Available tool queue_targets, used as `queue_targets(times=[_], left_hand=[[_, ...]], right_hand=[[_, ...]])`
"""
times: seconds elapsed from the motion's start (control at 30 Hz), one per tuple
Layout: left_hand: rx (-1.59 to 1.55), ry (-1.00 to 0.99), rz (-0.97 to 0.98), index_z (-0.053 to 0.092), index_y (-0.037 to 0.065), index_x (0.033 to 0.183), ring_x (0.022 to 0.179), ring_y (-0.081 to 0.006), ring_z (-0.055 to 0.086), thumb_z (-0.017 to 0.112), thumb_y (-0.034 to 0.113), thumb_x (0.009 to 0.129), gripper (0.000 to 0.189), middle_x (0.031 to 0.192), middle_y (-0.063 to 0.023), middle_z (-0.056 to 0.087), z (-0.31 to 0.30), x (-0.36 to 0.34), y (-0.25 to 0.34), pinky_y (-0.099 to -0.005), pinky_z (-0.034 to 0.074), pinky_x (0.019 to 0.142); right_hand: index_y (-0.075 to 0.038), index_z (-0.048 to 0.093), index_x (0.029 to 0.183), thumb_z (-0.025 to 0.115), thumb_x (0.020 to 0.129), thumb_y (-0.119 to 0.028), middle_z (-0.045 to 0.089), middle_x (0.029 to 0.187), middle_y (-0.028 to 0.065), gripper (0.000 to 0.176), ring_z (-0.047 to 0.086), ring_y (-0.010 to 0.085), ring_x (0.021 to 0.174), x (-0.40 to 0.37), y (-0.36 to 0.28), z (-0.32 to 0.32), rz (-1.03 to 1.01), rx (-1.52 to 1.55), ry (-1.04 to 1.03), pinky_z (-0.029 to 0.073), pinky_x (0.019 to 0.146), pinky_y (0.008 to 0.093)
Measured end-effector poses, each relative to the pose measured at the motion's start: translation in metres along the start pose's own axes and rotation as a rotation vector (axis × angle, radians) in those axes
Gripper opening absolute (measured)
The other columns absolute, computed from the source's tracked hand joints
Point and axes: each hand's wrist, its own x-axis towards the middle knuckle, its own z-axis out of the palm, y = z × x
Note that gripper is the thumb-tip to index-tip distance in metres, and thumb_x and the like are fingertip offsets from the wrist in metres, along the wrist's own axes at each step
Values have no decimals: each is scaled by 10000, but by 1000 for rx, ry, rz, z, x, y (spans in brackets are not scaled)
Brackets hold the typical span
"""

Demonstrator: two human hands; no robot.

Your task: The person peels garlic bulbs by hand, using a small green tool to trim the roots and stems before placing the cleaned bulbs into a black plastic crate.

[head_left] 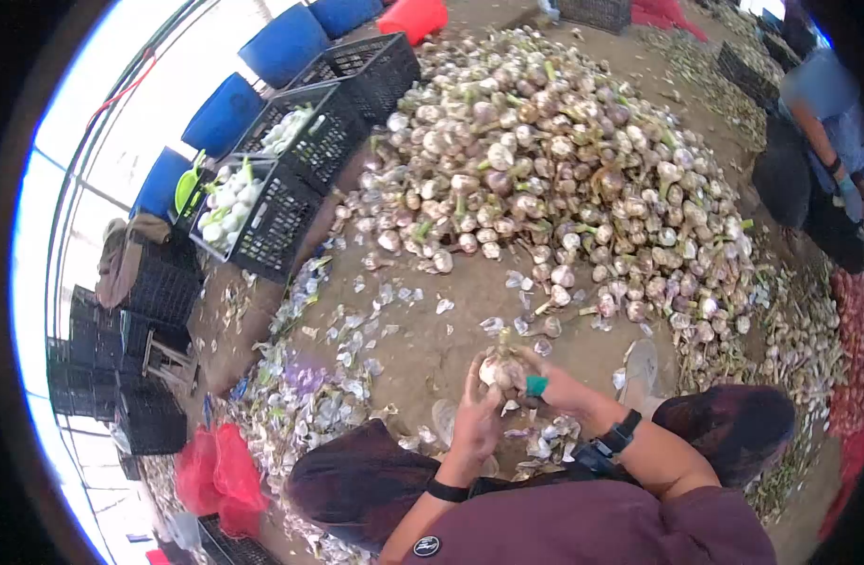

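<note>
Between my two hands, low in the middle of the head view, is a garlic bulb with a partly bare white side and a short stalk. My left hand wraps its fingers round the bulb's left side. From the right, my right hand closes on the same bulb, with a green wrapping on one finger or the thumb. Loose skins lie on the ground below and around the hands. A large heap of unpeeled garlic bulbs rises in front of me.
Black crates with white peeled bulbs stand at the left, beside blue barrels. Red net bags lie at the lower left. Another person sits at the far right, near a red net sack.
</note>
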Motion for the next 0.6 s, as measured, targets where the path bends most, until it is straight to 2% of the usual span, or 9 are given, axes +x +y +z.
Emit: queue_targets(times=[0.1,0.13,0.23,0.27,0.3,0.37,0.47,0.6], left_hand=[[194,-1,158,208,58,1359,1156,-206,431,537,-38,793,661,1281,-112,372,-13,-10,2,-312,390,949],[275,2,238,220,53,1350,1164,-203,423,551,-50,774,672,1283,-112,363,-15,-12,3,-312,382,960],[646,-1,490,247,32,1325,1174,-200,410,586,-78,730,694,1276,-115,359,-20,-18,6,-315,367,980],[795,1,574,254,24,1318,1175,-200,407,595,-86,717,700,1272,-117,361,-24,-19,7,-317,364,985],[946,7,657,261,16,1310,1176,-200,405,605,-94,704,705,1268,-118,363,-27,-21,8,-319,361,989],[801,21,600,269,12,1308,1168,-198,415,604,-95,707,696,1257,-114,378,-33,-26,8,-322,362,986],[562,24,528,277,11,1307,1154,-194,428,601,-91,715,682,1245,-106,394,-35,-33,9,-320,366,979],[348,-17,383,275,11,1307,1154,-194,432,578,-64,752,637,1226,-105,416,-22,-46,25,-320,379,968]], right_hand=[[-64,427,1261,605,845,-228,590,932,93,482,530,100,724,8,4,6,-331,-657,103,423,593,234],[-31,554,1102,631,826,-300,598,835,85,393,520,91,697,3,5,14,-351,-460,226,419,573,262],[-18,609,954,640,821,-314,606,785,54,326,518,92,689,-8,-36,45,190,-408,183,429,591,279],[-15,628,858,650,820,-272,613,757,38,260,516,95,684,-8,-36,56,168,-309,286,438,635,271],[-12,626,853,658,813,-261,612,760,40,255,513,93,682,-8,-39,64,88,-306,271,436,633,267],[-4,621,841,675,799,-241,612,768,44,246,507,88,679,-10,-45,78,-66,-298,228,432,629,261],[8,607,871,679,790,-214,614,776,42,247,521,101,689,-6,-39,78,-138,-355,192,440,645,275],[21,578,930,647,799,-217,620,777,92,280,547,154,701,-9,-37,74,-271,-579,238,446,654,318]])
